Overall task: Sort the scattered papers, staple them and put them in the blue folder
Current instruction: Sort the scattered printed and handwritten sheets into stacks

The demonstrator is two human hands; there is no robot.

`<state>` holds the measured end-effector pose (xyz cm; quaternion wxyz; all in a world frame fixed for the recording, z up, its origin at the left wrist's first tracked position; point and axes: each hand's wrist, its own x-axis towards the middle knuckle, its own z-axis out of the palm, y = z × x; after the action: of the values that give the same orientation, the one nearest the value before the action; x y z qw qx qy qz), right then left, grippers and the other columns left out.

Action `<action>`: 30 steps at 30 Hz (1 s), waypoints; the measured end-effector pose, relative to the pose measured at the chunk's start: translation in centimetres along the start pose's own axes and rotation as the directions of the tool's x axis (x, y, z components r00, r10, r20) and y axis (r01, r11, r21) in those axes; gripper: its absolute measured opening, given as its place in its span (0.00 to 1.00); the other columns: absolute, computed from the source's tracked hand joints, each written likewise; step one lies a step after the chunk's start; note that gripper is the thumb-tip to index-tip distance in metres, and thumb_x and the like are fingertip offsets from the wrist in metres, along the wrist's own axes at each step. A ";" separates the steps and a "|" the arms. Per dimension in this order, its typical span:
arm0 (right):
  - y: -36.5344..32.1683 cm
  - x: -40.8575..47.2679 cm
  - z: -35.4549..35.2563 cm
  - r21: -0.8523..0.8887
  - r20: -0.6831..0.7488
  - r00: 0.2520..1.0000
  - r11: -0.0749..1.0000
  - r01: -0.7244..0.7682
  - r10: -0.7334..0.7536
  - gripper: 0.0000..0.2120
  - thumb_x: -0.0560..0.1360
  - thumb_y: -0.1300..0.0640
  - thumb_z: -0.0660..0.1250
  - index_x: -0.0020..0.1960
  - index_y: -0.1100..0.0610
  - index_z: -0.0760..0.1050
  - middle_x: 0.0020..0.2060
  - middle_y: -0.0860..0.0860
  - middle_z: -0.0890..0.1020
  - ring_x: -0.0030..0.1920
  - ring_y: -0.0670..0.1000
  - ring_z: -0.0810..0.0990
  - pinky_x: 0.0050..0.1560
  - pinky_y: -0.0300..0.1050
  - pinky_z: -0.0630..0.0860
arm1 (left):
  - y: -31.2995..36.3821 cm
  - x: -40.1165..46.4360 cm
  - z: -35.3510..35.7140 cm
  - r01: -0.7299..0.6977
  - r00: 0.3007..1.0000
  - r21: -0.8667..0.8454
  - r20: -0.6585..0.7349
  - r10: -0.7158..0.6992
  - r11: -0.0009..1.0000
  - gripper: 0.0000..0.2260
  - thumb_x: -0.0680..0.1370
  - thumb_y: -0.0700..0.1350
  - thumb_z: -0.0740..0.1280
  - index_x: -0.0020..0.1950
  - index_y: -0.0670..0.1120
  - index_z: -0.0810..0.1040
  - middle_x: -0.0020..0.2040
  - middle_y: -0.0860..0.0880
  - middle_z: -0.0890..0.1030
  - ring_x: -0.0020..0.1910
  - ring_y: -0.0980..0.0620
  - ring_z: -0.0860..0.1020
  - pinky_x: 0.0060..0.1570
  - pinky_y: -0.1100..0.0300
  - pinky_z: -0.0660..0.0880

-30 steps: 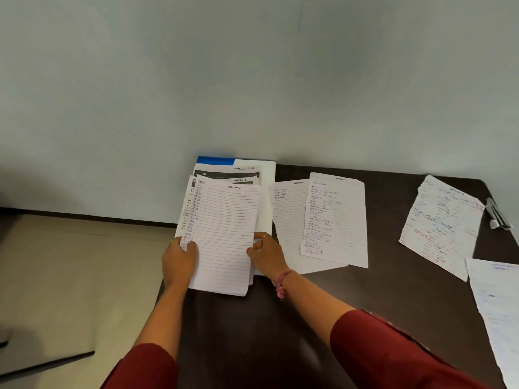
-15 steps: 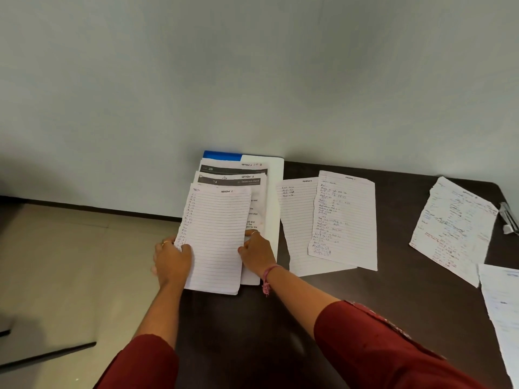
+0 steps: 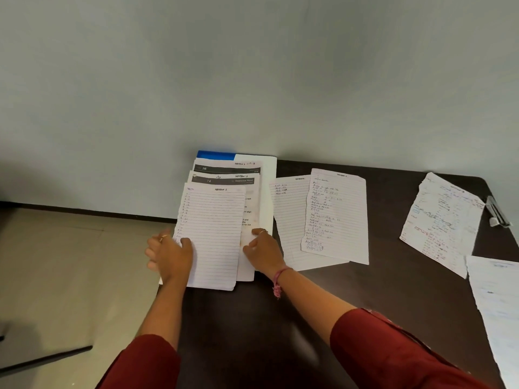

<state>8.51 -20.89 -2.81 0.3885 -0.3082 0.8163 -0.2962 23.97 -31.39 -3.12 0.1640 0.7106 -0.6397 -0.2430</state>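
Observation:
A stack of papers lies at the dark table's far left corner, topped by a lined sheet [image 3: 213,234] headed "Section 1". Two printed pages [image 3: 227,175] peek out above it. Under the stack, a strip of the blue folder [image 3: 215,155] shows at the far end. My left hand [image 3: 170,255] grips the lined sheet's left edge, thumb on top. My right hand [image 3: 262,251] presses on the stack's right edge. Two more lined, handwritten sheets [image 3: 335,217] lie overlapped just to the right. A stapler [image 3: 497,211] sits at the far right edge.
A handwritten page [image 3: 441,223] lies tilted at the right, and a white sheet [image 3: 497,304] hangs over the table's right edge [image 3: 502,242]. The wall stands right behind the table. Tiled floor drops away to the left.
The lined sheet has slid left and toward me on the stack, uncovering the printed pages' headers. Both hands moved with it, staying at its sides.

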 end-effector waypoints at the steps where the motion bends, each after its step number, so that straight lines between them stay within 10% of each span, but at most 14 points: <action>1: 0.4 -0.4 -0.5 -0.009 -0.016 1.000 1.000 0.023 -0.023 0.19 0.76 0.60 0.63 0.66 0.63 0.69 0.63 0.53 0.75 0.61 0.51 0.74 0.59 0.38 0.67 | 0.5 -0.5 0.1 -0.024 1.000 -0.006 -0.003 0.024 1.000 0.17 0.76 0.42 0.64 0.64 0.39 0.72 0.65 0.38 0.66 0.63 0.39 0.64 0.61 0.45 0.62; 5: 3.3 -2.3 -2.2 0.046 -0.086 0.994 0.997 0.069 -0.065 0.14 0.76 0.59 0.64 0.62 0.60 0.72 0.54 0.49 0.76 0.55 0.49 0.75 0.61 0.45 0.72 | 2.4 -3.1 1.0 -0.125 0.992 -0.062 0.007 0.126 0.990 0.18 0.77 0.41 0.66 0.66 0.44 0.72 0.66 0.40 0.68 0.66 0.40 0.64 0.63 0.42 0.62; 11: 9.6 -5.7 -5.9 0.016 -0.221 0.969 0.993 0.115 -0.109 0.15 0.76 0.61 0.64 0.62 0.55 0.73 0.53 0.48 0.73 0.48 0.43 0.74 0.52 0.30 0.71 | 4.7 -9.4 3.7 -0.314 0.935 -0.130 0.127 0.330 0.940 0.17 0.76 0.40 0.66 0.65 0.46 0.74 0.63 0.43 0.70 0.64 0.42 0.66 0.62 0.44 0.63; 21: 21.0 -11.6 -13.7 -0.232 -0.420 0.906 0.958 -0.167 0.057 0.22 0.77 0.56 0.64 0.70 0.54 0.68 0.71 0.51 0.65 0.71 0.52 0.64 0.71 0.48 0.59 | 7.4 -19.5 9.0 -0.545 0.745 -0.166 0.354 0.565 0.822 0.18 0.75 0.40 0.67 0.64 0.47 0.76 0.63 0.48 0.70 0.63 0.47 0.68 0.58 0.54 0.60; 30: 27.4 -13.9 -16.8 -0.522 -0.172 0.984 0.843 -0.128 0.043 0.43 0.65 0.27 0.30 0.77 0.44 0.39 0.74 0.43 0.34 0.74 0.46 0.33 0.72 0.48 0.35 | 11.7 -24.6 12.7 -0.661 0.611 0.003 0.582 0.536 0.750 0.26 0.79 0.51 0.60 0.76 0.50 0.58 0.77 0.48 0.51 0.76 0.50 0.51 0.73 0.51 0.51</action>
<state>-5.68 10.79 -7.58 0.2371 -0.3429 0.9067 -0.0643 5.70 -7.59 -3.96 -0.0324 0.3666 -0.8819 -0.2944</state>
